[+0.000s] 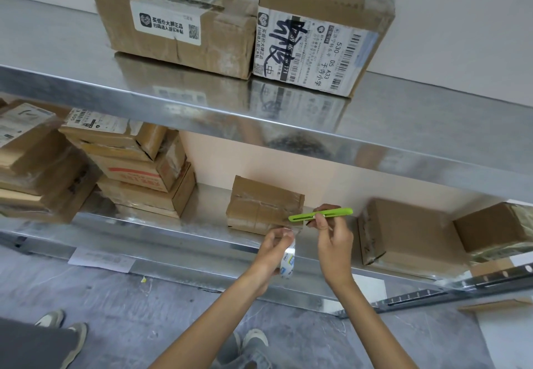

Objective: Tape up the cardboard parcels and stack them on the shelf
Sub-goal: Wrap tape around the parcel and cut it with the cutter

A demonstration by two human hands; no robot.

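The left hand [272,249] grips a tape roll [288,264]. The right hand [336,241] pinches a green cutter [331,212] beside the parcel [259,204], which sits on the lower shelf [173,231]. Stacked boxes [138,172] stand to its left, with more boxes [403,233] to its right.

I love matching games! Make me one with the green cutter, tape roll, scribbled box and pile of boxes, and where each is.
Things:
1 green cutter
2 tape roll
3 scribbled box
4 pile of boxes

Places:
A on the top shelf
B in the left hand
C on the lower shelf
D in the right hand

Pairs: 1-D, 2-B, 3-A, 4-C
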